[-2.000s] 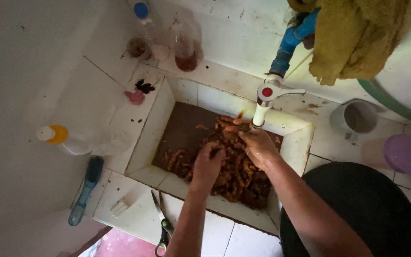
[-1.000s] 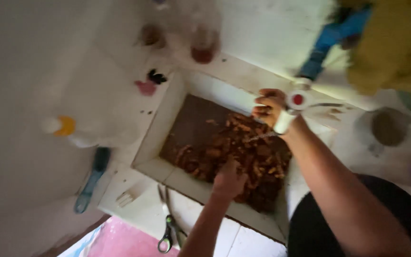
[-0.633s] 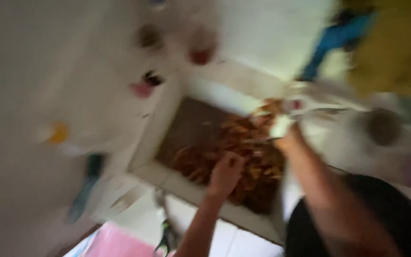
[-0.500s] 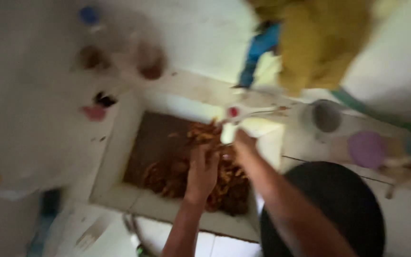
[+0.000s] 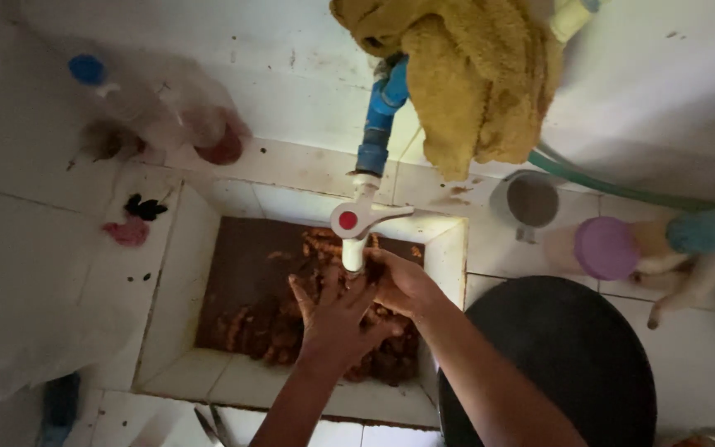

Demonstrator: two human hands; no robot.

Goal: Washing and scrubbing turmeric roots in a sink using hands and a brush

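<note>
i see both hands under the white tap, over the tiled sink. left hand open, fingers spread, pressed against right hand, loosely curled, empty. orange-brown roots lie in the sink below.

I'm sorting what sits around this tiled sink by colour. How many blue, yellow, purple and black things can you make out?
Blue: 2, the pipe and a bottle cap
Yellow: 1, the towel
Purple: 1, a round lid
Black: 1, the round basin
Total: 5
</note>
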